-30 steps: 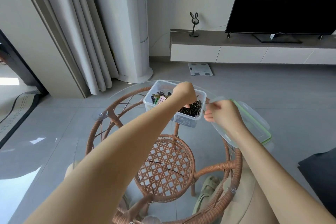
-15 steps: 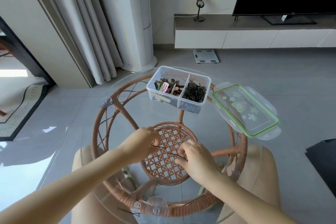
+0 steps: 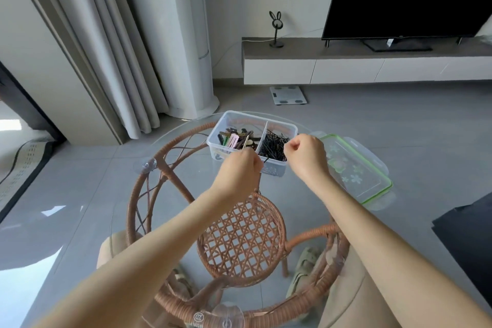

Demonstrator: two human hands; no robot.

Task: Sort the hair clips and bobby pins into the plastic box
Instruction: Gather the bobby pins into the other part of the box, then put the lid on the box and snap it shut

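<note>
Over the glass counter (image 3: pixel 186 194) our left hand (image 3: pixel 241 172) is curled, pinching what looks like a pin (image 3: pixel 266 160). Our right hand (image 3: pixel 306 157) is fisted just beyond, and we cannot tell whether it holds anything. Both hover at the near wall of the box (image 3: pixel 255 116), with clips (image 3: pixel 234 140) left, pins (image 3: pixel 274 145) right and the lid (image 3: pixel 354 168) beside it. Released early, the pin could hit the rim and skid across the glass, or land among the clips.
</note>
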